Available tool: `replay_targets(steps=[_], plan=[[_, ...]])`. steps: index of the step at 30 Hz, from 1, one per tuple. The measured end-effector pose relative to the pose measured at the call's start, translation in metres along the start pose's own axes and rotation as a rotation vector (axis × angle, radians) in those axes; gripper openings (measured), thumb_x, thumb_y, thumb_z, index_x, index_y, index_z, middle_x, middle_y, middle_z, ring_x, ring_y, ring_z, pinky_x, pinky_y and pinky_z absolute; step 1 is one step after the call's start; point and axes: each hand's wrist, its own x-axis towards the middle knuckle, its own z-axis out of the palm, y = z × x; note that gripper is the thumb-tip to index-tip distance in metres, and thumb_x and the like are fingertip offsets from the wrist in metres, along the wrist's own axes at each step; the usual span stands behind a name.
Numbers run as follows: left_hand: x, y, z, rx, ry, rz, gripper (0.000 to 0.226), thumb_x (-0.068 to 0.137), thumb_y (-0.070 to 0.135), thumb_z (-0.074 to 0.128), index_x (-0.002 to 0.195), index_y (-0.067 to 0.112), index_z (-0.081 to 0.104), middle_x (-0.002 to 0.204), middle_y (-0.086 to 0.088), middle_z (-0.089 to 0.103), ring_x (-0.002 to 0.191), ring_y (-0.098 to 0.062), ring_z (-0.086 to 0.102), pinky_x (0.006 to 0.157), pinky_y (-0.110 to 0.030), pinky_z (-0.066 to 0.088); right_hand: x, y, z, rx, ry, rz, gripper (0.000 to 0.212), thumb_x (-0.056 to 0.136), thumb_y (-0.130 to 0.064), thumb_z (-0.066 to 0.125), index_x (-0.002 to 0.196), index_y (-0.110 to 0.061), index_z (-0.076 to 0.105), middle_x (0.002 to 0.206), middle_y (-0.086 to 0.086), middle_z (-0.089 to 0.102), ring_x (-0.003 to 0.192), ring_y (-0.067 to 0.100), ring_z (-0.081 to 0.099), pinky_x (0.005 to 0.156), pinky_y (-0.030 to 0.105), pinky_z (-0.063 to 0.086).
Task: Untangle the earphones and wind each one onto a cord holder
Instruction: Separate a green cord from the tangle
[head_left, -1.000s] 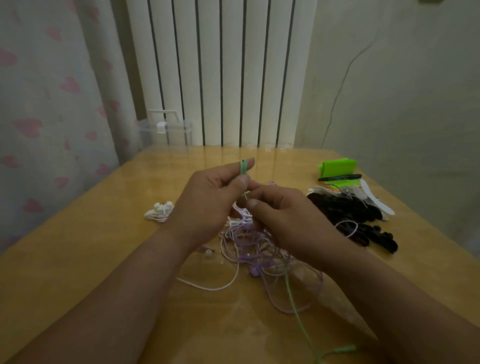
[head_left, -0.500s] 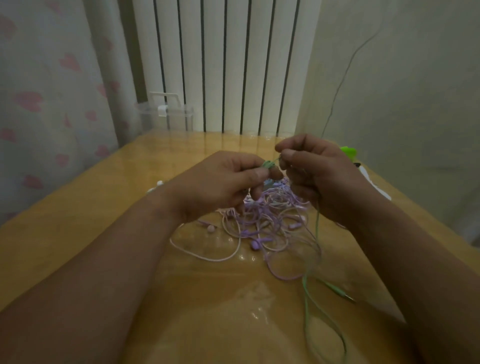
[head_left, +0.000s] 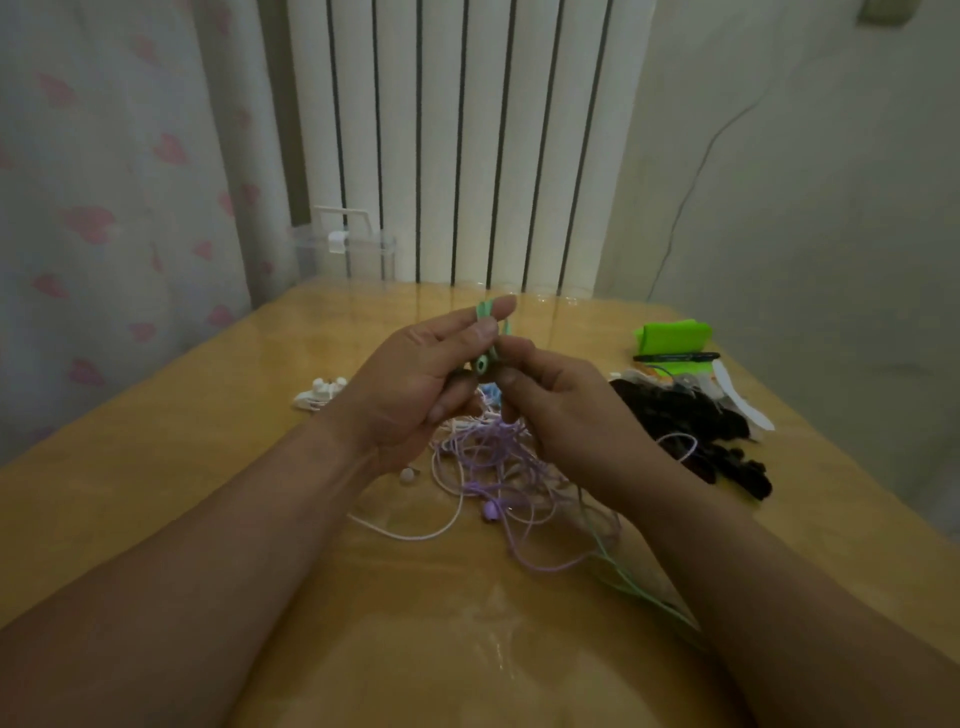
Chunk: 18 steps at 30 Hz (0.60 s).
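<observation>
Above the middle of the wooden table (head_left: 208, 467), my left hand (head_left: 415, 384) pinches the green earphone (head_left: 485, 338) between thumb and forefinger. My right hand (head_left: 561, 415) grips the same green cord just beside it. That green cord (head_left: 623, 577) trails down to the table at the lower right. Under both hands lies a tangle of purple and pale pink earphones (head_left: 498, 467), with a purple earbud (head_left: 491, 512) showing. A wound white earphone (head_left: 319, 392) rests to the left.
A heap of black cord holders (head_left: 691, 431) lies at the right, with white ones (head_left: 737, 395), a black pen (head_left: 675, 357) and a bright green object (head_left: 670, 338) behind. A clear plastic box (head_left: 345, 249) stands at the table's far edge by the radiator.
My right hand has come down from its raised position and closed in beside the left. The green earphone is now upright in the left fingers again. The view has tilted slightly.
</observation>
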Motion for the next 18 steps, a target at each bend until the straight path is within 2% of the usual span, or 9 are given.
replay_targets(steps=[3, 4, 6, 8, 10, 11, 13, 16, 18], plan=[[0.0, -0.001, 0.0, 0.113, 0.057, 0.051, 0.034, 0.109, 0.023, 0.049, 0.141, 0.024, 0.061, 0.114, -0.002, 0.078, 0.041, -0.007, 0.03, 0.061, -0.026, 0.045, -0.002, -0.001, -0.001, -0.037, 0.008, 0.007, 0.025, 0.109, -0.027, 0.051, 0.108, -0.018, 0.074, 0.07, -0.005, 0.061, 0.049, -0.002, 0.047, 0.048, 0.014, 0.037], [0.0, 0.0, 0.0, 0.158, 0.084, 0.075, 0.035, 0.109, 0.023, 0.049, 0.142, 0.025, 0.061, 0.118, -0.003, 0.077, 0.041, -0.006, 0.033, 0.06, -0.026, 0.047, -0.003, -0.002, 0.0, -0.055, 0.006, 0.008, 0.026, 0.109, -0.026, 0.052, 0.104, -0.015, 0.074, 0.069, -0.004, 0.061, 0.049, -0.001, 0.047, 0.048, 0.015, 0.037], [0.0, -0.001, -0.001, 0.3, 0.151, 0.137, 0.036, 0.109, 0.022, 0.051, 0.144, 0.023, 0.06, 0.116, -0.002, 0.077, 0.049, -0.003, 0.052, 0.059, -0.025, 0.052, -0.003, -0.005, 0.002, -0.138, 0.006, -0.011, 0.026, 0.108, -0.027, 0.053, 0.103, -0.014, 0.075, 0.07, -0.004, 0.063, 0.052, 0.001, 0.051, 0.05, 0.016, 0.038], [0.002, -0.005, -0.002, 0.533, 0.194, 0.219, 0.038, 0.108, 0.022, 0.055, 0.146, 0.026, 0.06, 0.11, 0.008, 0.078, 0.075, -0.001, 0.067, 0.063, -0.022, 0.055, -0.003, -0.007, 0.001, -0.247, 0.01, -0.051, 0.025, 0.107, -0.028, 0.054, 0.104, -0.017, 0.076, 0.073, -0.004, 0.067, 0.06, 0.006, 0.057, 0.056, 0.024, 0.043], [0.001, -0.01, -0.006, 0.733, 0.178, 0.272, 0.039, 0.108, 0.024, 0.056, 0.146, 0.031, 0.059, 0.112, 0.017, 0.075, 0.092, 0.004, 0.067, 0.075, -0.019, 0.054, -0.004, -0.009, 0.002, -0.335, -0.001, -0.082, 0.024, 0.107, -0.028, 0.055, 0.102, -0.015, 0.075, 0.077, -0.001, 0.068, 0.069, 0.012, 0.06, 0.065, 0.033, 0.048], [0.002, -0.013, -0.009, 0.819, 0.162, 0.288, 0.04, 0.108, 0.027, 0.055, 0.147, 0.033, 0.058, 0.119, 0.015, 0.074, 0.099, 0.004, 0.067, 0.081, -0.021, 0.054, -0.004, -0.01, 0.001, -0.358, 0.002, -0.087, 0.024, 0.106, -0.029, 0.056, 0.101, -0.014, 0.074, 0.079, -0.001, 0.067, 0.072, 0.013, 0.06, 0.066, 0.036, 0.048], [0.004, -0.015, -0.013, 0.921, 0.137, 0.307, 0.041, 0.109, 0.03, 0.053, 0.149, 0.036, 0.055, 0.129, 0.008, 0.072, 0.11, -0.006, 0.068, 0.089, -0.029, 0.056, -0.003, -0.012, -0.003, -0.394, 0.021, -0.077, 0.021, 0.106, -0.032, 0.057, 0.099, -0.017, 0.071, 0.08, -0.007, 0.065, 0.073, 0.007, 0.057, 0.061, 0.028, 0.042], [0.005, -0.01, -0.015, 0.997, 0.116, 0.309, 0.043, 0.11, 0.03, 0.05, 0.152, 0.039, 0.05, 0.115, 0.009, 0.073, 0.1, -0.01, 0.067, 0.087, -0.044, 0.059, -0.001, -0.014, -0.013, -0.411, 0.079, -0.088, 0.011, 0.104, -0.03, 0.058, 0.098, -0.026, 0.067, 0.081, -0.015, 0.06, 0.073, -0.001, 0.055, 0.057, 0.015, 0.034], [0.004, -0.008, -0.016, 1.009, 0.086, 0.282, 0.043, 0.109, 0.032, 0.05, 0.15, 0.042, 0.05, 0.1, 0.012, 0.07, 0.093, -0.008, 0.065, 0.083, -0.047, 0.058, 0.001, -0.013, -0.017, -0.403, 0.131, -0.117, 0.011, 0.103, -0.026, 0.059, 0.1, -0.023, 0.069, 0.084, -0.014, 0.063, 0.077, 0.001, 0.057, 0.059, 0.015, 0.039]])
